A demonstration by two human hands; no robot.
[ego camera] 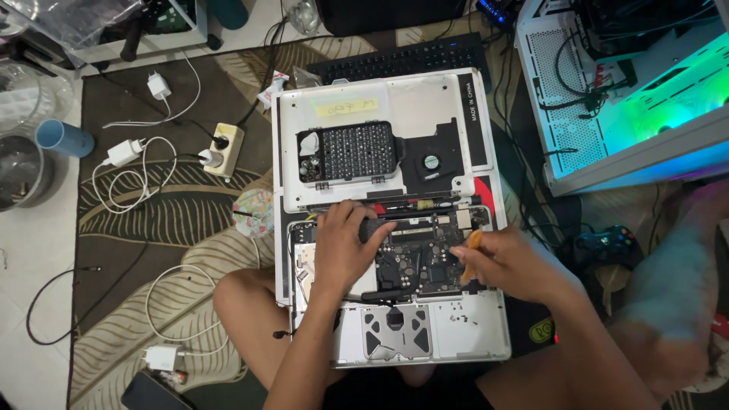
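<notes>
At the centre of the frame the left hand [343, 247] lay fingers-down on a black bar running left to right across the top of the opened laptop [395, 304]; just right, the right hand [510, 262] pinched an orange pry tool [471, 244] pointing at the circuit board [414, 262].

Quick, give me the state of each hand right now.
Left hand: closed on a long black bar-shaped part inside the opened silver laptop.
Right hand: closed on a small orange plastic pry tool.
</notes>
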